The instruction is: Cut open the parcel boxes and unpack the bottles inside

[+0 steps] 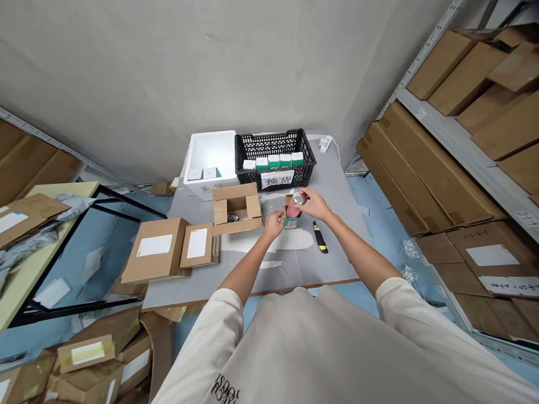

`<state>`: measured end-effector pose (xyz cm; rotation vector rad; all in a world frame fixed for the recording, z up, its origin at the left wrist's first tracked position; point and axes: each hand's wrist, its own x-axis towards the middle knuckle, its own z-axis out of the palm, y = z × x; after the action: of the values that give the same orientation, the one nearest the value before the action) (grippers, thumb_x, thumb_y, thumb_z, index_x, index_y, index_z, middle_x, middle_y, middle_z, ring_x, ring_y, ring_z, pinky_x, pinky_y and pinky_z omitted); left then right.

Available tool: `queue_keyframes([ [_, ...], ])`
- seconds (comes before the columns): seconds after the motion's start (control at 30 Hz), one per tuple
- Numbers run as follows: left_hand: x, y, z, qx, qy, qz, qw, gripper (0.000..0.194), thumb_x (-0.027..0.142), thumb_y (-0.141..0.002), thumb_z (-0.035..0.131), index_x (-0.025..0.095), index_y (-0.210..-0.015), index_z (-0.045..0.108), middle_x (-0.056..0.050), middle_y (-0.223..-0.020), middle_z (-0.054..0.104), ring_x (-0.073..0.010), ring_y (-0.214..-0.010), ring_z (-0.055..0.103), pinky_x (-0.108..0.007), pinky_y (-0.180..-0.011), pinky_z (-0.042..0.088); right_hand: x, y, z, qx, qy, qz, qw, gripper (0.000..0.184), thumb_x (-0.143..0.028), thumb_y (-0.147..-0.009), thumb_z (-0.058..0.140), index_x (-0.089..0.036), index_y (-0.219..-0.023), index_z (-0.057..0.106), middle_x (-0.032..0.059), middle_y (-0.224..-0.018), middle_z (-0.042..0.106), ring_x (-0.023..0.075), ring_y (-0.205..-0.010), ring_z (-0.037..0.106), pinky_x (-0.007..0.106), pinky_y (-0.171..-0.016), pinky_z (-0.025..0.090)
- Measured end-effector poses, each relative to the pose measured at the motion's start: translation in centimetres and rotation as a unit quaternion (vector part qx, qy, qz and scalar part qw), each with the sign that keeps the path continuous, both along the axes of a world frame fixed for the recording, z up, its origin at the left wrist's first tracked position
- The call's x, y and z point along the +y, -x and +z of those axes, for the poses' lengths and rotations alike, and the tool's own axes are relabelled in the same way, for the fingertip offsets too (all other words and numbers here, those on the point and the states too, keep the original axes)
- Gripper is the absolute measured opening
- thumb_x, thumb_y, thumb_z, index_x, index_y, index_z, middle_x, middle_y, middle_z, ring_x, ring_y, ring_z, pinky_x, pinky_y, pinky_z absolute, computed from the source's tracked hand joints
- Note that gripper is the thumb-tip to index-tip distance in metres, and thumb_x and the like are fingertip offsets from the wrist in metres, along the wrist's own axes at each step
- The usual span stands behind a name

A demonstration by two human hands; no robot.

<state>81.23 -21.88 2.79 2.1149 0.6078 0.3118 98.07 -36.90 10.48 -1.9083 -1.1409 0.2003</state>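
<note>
My right hand (pixel 315 204) is closed around the silver-lidded top of a pink bottle (pixel 293 209). The bottle tilts, with its lower end in a small green box (pixel 291 223) whose top is open. Against the left side of that box, my left hand (pixel 274 224) has its fingers closed on the cardboard edge. A black and yellow utility knife (pixel 320 238) lies on the table to the right. An open brown carton (pixel 237 227) with packing material inside stands left of my left hand.
Behind are a black plastic crate (pixel 275 144) and a white foam box (pixel 210 185), both holding green-and-white boxes. Two closed brown cartons (pixel 155 246) stand on the table's left. A power strip (pixel 325 143) lies at the back right. Loaded shelves (pixel 455 134) flank the right side.
</note>
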Motion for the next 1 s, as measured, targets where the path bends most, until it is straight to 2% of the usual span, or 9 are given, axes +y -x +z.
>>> queue_keyframes([
  [0.07,-0.2,0.0,0.1,-0.003,-0.003,-0.009,1.0,0.021,0.022,-0.085,0.064,0.019,-0.103,0.076,-0.012,-0.097,0.07,-0.032,-0.098,0.066,-0.049,-0.102,0.048,0.1,0.4,-1.2,-0.03,0.032,0.032,0.999,0.06,-0.028,-0.072,0.077,-0.021,-0.13,0.064,0.0094,-0.119,0.067,0.027,-0.104,0.064,0.043,-0.097,0.052],
  [0.13,-0.4,0.2,0.2,-0.01,-0.003,-0.011,1.0,0.019,0.022,-0.085,0.065,0.02,-0.1,0.076,-0.011,-0.092,0.07,-0.032,-0.099,0.066,-0.048,-0.102,0.048,0.2,1.0,-2.6,-0.053,0.072,0.035,0.995,0.055,-0.029,-0.071,0.077,-0.021,-0.124,0.065,0.0097,-0.115,0.068,0.0285,-0.105,0.063,0.044,-0.097,0.05],
  [0.27,-0.9,0.8,0.3,-0.008,-0.015,-0.015,1.0,0.016,0.025,-0.088,0.063,0.021,-0.095,0.077,-0.009,-0.087,0.07,-0.0299,-0.097,0.065,-0.043,-0.098,0.049,0.4,2.3,-5.4,-0.069,0.148,-0.017,0.986,0.045,-0.042,-0.071,0.079,-0.021,-0.109,0.066,0.01,-0.106,0.07,0.0318,-0.104,0.06,0.047,-0.098,0.044],
  [0.4,-1.2,1.3,0.6,0.046,-0.064,-0.035,0.996,0.023,0.019,-0.091,0.054,0.022,-0.098,0.077,-0.008,-0.092,0.072,-0.0262,-0.099,0.065,-0.036,-0.093,0.05,0.5,3.3,-7.0,-0.107,0.175,-0.046,0.978,0.047,-0.045,-0.071,0.08,-0.021,-0.109,0.065,0.0123,-0.112,0.07,0.0347,-0.113,0.057,0.05,-0.106,0.034],
  [0.57,-1.3,1.6,0.5,0.068,-0.093,-0.04,0.993,0.026,0.017,-0.091,0.056,0.022,-0.106,0.076,-0.007,-0.1,0.075,-0.0241,-0.102,0.067,-0.033,-0.095,0.05,0.6,4.6,-7.7,-0.135,0.195,-0.045,0.97,0.049,-0.043,-0.072,0.08,-0.019,-0.112,0.065,0.0148,-0.114,0.067,0.0344,-0.116,0.056,0.049,-0.108,0.03],
  [0.73,-1.2,1.7,0.2,0.092,-0.066,-0.012,0.994,0.02,0.013,-0.088,0.062,0.02,-0.104,0.073,-0.006,-0.099,0.077,-0.0214,-0.094,0.07,-0.029,-0.087,0.05,0.2,5.8,-8.0,-0.146,0.192,-0.054,0.969,0.046,-0.045,-0.074,0.078,-0.019,-0.11,0.066,0.0158,-0.113,0.066,0.0342,-0.114,0.057,0.052,-0.112,0.027],
  [0.9,-1.5,1.7,0.1,0.117,-0.055,0.009,0.992,0.011,0.017,-0.09,0.064,0.02,-0.097,0.071,-0.005,-0.091,0.077,-0.0221,-0.09,0.072,-0.029,-0.081,0.049,0.0,5.9,-7.6,-0.133,0.159,-0.027,0.978,0.047,-0.04,-0.078,0.076,-0.02,-0.119,0.063,0.0143,-0.117,0.063,0.0324,-0.116,0.057,0.046,-0.108,0.037],
  [1.0,-1.8,1.8,0.1,0.124,-0.049,0.03,0.991,0.01,0.017,-0.089,0.064,0.02,-0.096,0.07,-0.005,-0.09,0.077,-0.0226,-0.09,0.072,-0.029,-0.08,0.048,-0.4,5.8,-7.5,-0.146,0.165,-0.026,0.975,0.051,-0.042,-0.078,0.077,-0.02,-0.121,0.063,0.014,-0.117,0.064,0.0332,-0.116,0.057,0.048,-0.111,0.035],
])
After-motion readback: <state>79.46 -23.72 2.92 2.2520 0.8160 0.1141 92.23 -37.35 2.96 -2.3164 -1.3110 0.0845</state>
